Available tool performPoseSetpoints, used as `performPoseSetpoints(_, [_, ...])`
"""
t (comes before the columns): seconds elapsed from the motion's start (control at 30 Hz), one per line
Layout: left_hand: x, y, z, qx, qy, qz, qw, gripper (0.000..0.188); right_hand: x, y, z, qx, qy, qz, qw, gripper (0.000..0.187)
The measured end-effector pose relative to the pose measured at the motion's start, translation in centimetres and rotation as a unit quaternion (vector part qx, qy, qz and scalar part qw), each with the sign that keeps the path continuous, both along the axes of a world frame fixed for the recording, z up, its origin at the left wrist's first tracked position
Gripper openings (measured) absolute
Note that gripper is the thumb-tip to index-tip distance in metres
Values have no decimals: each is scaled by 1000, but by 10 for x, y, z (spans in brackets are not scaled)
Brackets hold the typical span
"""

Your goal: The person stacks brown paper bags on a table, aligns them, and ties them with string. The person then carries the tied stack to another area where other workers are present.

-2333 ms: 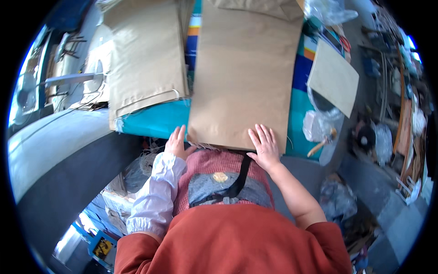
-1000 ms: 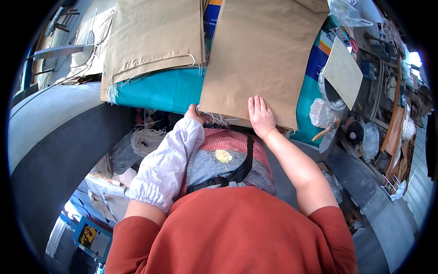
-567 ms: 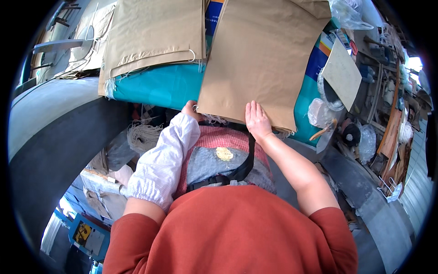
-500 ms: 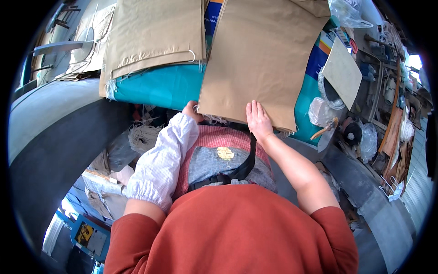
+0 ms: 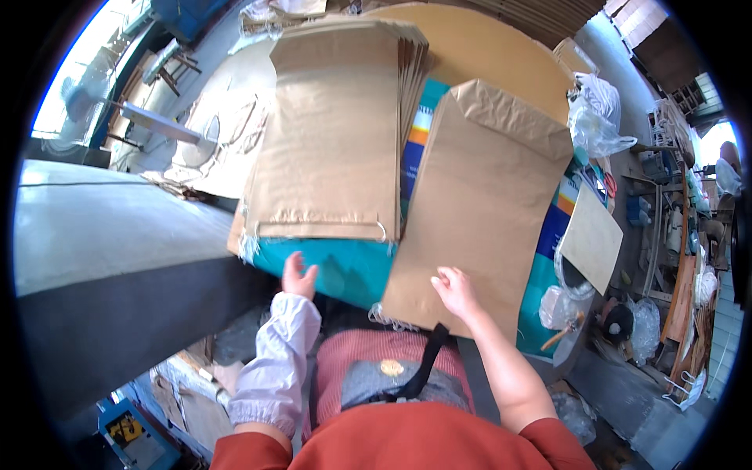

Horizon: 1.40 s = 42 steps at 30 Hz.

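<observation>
Two stacks of brown paper bags lie side by side on a teal sheet. At the near edge of the left stack of paper bags point(image 5: 333, 141), my left hand point(image 5: 298, 280) is held over the teal sheet point(image 5: 337, 270), thumb and fingers apart, nothing in it. My right hand point(image 5: 456, 291) is above the lower part of the right stack of paper bags point(image 5: 486, 196), its fingers loosely bent and holding nothing that shows. The top bag there has a folded, creased far end. White threads point(image 5: 392, 319) hang off that stack's near corner.
A pale square board point(image 5: 593, 239) rests over a round container at the right, beside a bundled clear plastic bag point(image 5: 558, 307). A grey curved surface point(image 5: 117, 235) fills the left. Behind the stacks is a tan rounded surface point(image 5: 501, 43); a fan point(image 5: 82, 98) stands far left.
Both hands have come off the near edge of the right stack. My left hand has moved left and opened; my right has lifted, its fingers bending. The view has tilted up.
</observation>
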<state>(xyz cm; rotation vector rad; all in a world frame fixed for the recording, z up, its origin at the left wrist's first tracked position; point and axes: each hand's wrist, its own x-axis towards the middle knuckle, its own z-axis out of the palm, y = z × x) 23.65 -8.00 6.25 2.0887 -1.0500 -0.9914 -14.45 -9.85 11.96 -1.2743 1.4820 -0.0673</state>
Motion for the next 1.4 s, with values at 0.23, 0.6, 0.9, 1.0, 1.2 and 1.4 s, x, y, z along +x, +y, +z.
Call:
performPoseSetpoints(0.23, [141,-144,2,106,-257,-103,955,85,134,-149,-52,-130,50,-177,974,79])
performPoseSetpoints(0.6, [155,-208,-19,149,-316,-101,932,78,164,-171,-105,-22,-44,-444,895,75])
performPoseSetpoints(0.9, [231,-228,-65,162,-97,-17,982,50,183,-169,-79,-41,-62,-346,935,56])
performPoseSetpoints(1.0, [224,-233,-57,180,-149,-39,972,52,176,-169,-76,-114,86,-286,948,54])
performPoseSetpoints(1.2, [217,-252,-31,208,-197,-54,957,51,196,-161,-94,-177,5,-353,919,45])
performPoseSetpoints(1.4, [225,-236,-4,116,-174,-48,977,45,184,-157,-75,-129,-38,-301,944,33])
